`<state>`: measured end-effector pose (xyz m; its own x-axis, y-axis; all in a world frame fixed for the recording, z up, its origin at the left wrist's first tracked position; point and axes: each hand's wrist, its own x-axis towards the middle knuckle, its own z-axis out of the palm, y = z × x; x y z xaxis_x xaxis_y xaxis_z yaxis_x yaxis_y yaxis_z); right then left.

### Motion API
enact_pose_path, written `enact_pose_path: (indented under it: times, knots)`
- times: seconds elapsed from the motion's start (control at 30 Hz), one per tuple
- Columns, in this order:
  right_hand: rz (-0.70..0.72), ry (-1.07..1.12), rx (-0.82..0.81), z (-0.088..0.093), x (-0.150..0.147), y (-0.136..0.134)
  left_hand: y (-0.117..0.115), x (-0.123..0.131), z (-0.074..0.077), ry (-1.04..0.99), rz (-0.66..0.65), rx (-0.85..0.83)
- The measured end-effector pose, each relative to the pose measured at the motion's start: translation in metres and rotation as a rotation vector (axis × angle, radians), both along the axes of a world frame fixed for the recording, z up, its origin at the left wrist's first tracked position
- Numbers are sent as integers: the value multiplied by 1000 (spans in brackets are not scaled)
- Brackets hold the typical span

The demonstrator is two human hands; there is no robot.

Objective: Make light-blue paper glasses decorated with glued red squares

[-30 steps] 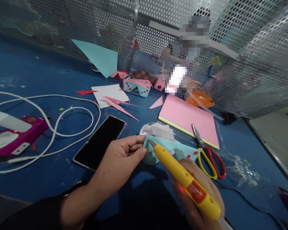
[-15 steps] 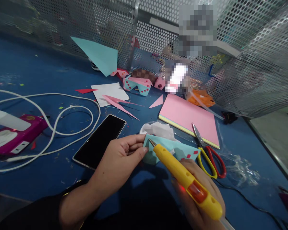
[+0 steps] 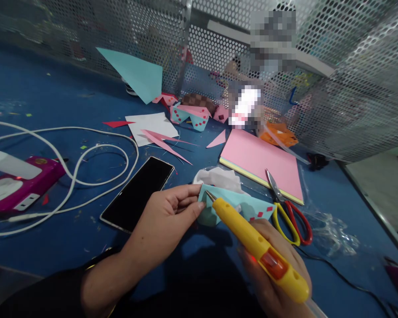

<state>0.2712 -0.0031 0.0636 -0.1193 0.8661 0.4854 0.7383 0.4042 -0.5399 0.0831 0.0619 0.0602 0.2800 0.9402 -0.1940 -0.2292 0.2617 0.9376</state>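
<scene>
I have the left hand (image 3: 169, 216) pinching the left end of the blue paper (image 3: 250, 205) between thumb and fingers, presumably to steady it beneath the nozzle. My right hand (image 3: 268, 289) is wrapped around the glue gun (image 3: 243, 229), slanted so its tip meets or nearly meets that end; I can't tell which. The paper sits between phone (image 3: 139, 192) and scissors (image 3: 279, 198).

We wear a plain black sleeve (image 3: 43, 285) on our left arm, its edge ending short of the wrist and leaving some forearm (image 3: 102, 282) bare, with one small round spot (image 3: 142, 238) marking our bare left grip (image 3: 167, 216), and our right grip (image 3: 281, 247) is uncovered too.
</scene>
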Motion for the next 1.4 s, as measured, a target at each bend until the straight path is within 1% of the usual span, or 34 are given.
enact_pose_path:
  times: [0.17, 0.27, 0.4, 0.53, 0.7, 0.87, 1.07, 1.17, 1.4]
  knots:
    - [21, -48, -12, -1, 3, -1, 0, 0, 0, 31, -4, 12]
    - [28, -105, 42, -2, 5, -2, 0, -1, 1, 45, -24, 12]
    - [41, -196, 107, -5, 9, -4, -1, -2, 2, 14, -31, 12]
    - [28, -252, 143, -6, 10, -5, -1, -2, 2, -8, -35, 12]
    - [29, -211, 95, -6, 9, -5, -1, -2, 1, -10, -26, 17]
    - [20, -247, 135, -6, 9, -6, -2, -2, 1, -24, -33, 21]
    - [23, -218, 115, -6, 9, -5, 0, -1, 1, -27, -31, 17]
    - [19, -245, 150, -6, 8, -5, 0, -2, 1, -18, -31, 17]
    - [10, -235, 130, -8, 11, -5, -1, -2, 1, -20, -33, 24]
